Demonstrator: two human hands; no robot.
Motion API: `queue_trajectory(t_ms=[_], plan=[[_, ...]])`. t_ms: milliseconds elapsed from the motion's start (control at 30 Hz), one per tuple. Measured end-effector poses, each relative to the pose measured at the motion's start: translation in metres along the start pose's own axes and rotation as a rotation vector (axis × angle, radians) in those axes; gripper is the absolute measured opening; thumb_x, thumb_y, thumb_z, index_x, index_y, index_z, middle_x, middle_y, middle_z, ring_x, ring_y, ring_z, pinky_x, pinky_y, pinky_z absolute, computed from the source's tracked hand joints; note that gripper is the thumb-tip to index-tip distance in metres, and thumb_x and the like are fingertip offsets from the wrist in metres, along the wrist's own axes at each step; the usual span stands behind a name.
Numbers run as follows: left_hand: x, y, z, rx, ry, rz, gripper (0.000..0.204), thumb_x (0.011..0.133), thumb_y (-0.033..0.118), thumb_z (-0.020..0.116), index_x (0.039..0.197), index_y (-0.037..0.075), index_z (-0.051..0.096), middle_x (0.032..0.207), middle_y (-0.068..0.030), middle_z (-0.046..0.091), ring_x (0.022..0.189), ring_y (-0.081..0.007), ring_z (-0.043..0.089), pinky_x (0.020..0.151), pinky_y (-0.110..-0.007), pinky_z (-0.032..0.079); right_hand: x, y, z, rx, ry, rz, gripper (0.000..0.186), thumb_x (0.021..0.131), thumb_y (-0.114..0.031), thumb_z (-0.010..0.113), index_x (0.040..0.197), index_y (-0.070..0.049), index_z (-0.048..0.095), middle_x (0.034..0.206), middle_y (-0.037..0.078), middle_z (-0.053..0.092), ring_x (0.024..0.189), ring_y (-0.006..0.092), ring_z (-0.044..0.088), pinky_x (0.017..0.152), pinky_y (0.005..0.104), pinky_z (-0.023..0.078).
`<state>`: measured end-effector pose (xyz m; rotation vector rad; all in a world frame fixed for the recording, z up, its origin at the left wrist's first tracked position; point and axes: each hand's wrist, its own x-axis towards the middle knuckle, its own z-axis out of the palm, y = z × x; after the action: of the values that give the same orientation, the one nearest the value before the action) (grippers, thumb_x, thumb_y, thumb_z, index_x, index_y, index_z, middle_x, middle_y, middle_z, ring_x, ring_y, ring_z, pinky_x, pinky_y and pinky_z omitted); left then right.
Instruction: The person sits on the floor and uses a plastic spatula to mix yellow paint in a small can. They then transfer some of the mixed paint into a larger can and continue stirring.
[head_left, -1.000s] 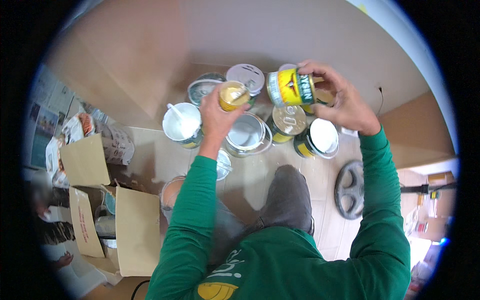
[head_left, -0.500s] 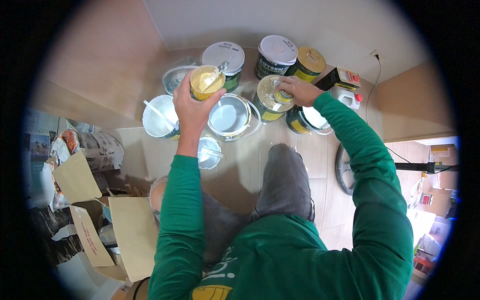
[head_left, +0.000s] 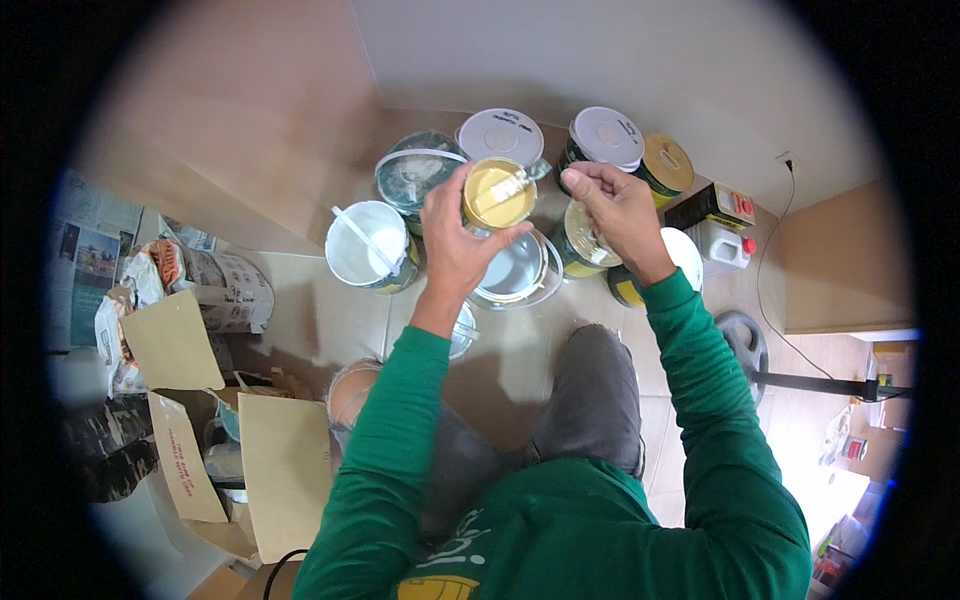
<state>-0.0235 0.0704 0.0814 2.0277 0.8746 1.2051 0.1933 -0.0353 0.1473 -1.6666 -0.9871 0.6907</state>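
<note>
My left hand [head_left: 455,230] is closed around a small tin [head_left: 488,210] of pale yellow paint, with a paint-smeared blade [head_left: 515,184] lying across its top. Just right of it, my right hand [head_left: 610,210] is raised with loosely curled fingers and nothing visible in them. Below that hand stands a paint pail with a smeared lid [head_left: 578,250]. Beneath the tin is an open bucket [head_left: 510,265] of pale grey paint; to the left is a white bucket [head_left: 350,250] with a strip across it.
Lidded pails [head_left: 500,128] line the wall, with a white jug [head_left: 718,245] and dark rectangular can [head_left: 690,208] at right. An open cardboard box [head_left: 285,470] and wrapped bundles [head_left: 230,290] lie at left. A black pole [head_left: 820,385] with a round base and a cord are at right.
My right hand has set down the yellow-labelled can it held and risen leftward toward the blade. My left hand has shifted rightward with the paint tin since half a second ago.
</note>
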Motion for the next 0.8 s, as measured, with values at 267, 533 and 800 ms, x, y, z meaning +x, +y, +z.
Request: queue_trajectory(t_ms=[267, 533, 800], plan=[[-0.005, 0.000, -0.009, 0.035, -0.024, 0.064, 0.107, 0.067, 0.041, 0.105, 0.157, 0.011, 0.055, 0.146, -0.0118, 0.067, 0.135, -0.0370, 0.057, 0.115, -0.053, 0.041, 0.014, -0.026, 0.025, -0.209, -0.046, -0.159, 0.031, 0.102, -0.025, 0.083, 0.110, 0.005, 0.078, 0.088, 0.002, 0.074, 0.081, 0.0076, 0.061, 0.074, 0.0286, 0.052], [-0.005, 0.002, -0.013, 0.068, -0.052, 0.071, 0.104, 0.066, 0.043, 0.105, 0.154, 0.012, 0.058, 0.145, -0.0122, 0.068, 0.134, -0.0368, 0.057, 0.115, -0.053, 0.041, 0.011, -0.061, 0.004, -0.484, -0.122, -0.280, 0.031, 0.103, -0.026, 0.078, 0.108, 0.005, 0.075, 0.083, 0.009, 0.070, 0.075, 0.0137, 0.059, 0.072, 0.0347, 0.052], [-0.011, 0.002, -0.007, 0.026, -0.055, 0.061, 0.102, 0.066, 0.044, 0.104, 0.151, 0.011, 0.060, 0.141, -0.0123, 0.068, 0.132, -0.0363, 0.058, 0.114, -0.052, 0.042, 0.015, -0.050, 0.010, -0.425, -0.031, -0.262, 0.029, 0.099, -0.026, 0.079, 0.102, 0.003, 0.077, 0.086, 0.021, 0.076, 0.077, 0.0324, 0.073, 0.074, 0.0431, 0.058]])
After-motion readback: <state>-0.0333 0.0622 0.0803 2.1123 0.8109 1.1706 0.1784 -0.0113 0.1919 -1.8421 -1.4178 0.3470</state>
